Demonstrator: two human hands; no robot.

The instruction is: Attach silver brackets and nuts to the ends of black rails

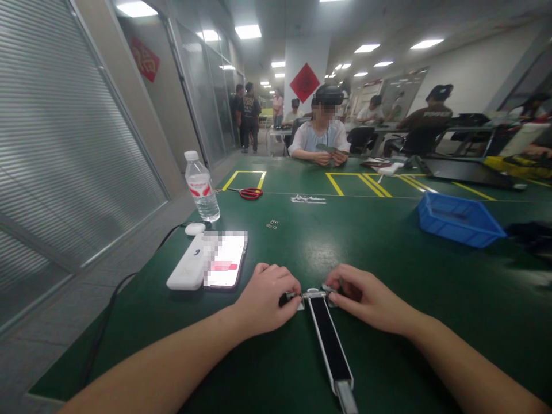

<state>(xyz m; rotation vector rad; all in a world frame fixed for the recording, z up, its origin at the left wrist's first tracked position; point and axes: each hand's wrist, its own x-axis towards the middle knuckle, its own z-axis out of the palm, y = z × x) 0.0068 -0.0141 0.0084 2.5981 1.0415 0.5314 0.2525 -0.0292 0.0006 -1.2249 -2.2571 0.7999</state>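
Note:
A long, narrow device with a black face and pale edges (331,342) lies on the green table, its far end between my hands. My left hand (269,296) has its fingers closed on a small dark and metallic piece at the left of that end. On the right, my right hand (366,296) pinches a small metallic piece (328,288) between thumb and fingers. Small clear bits show under the fingertips on both sides. A metal strip (346,397) extends from the device's near end.
Left of my hands are a phone (226,261), a white power bank (187,264), a white case (195,229) and a water bottle (202,190). Farther off lie small rings (272,224), red scissors (250,193) and a blue bin (459,221). A person (319,135) sits opposite.

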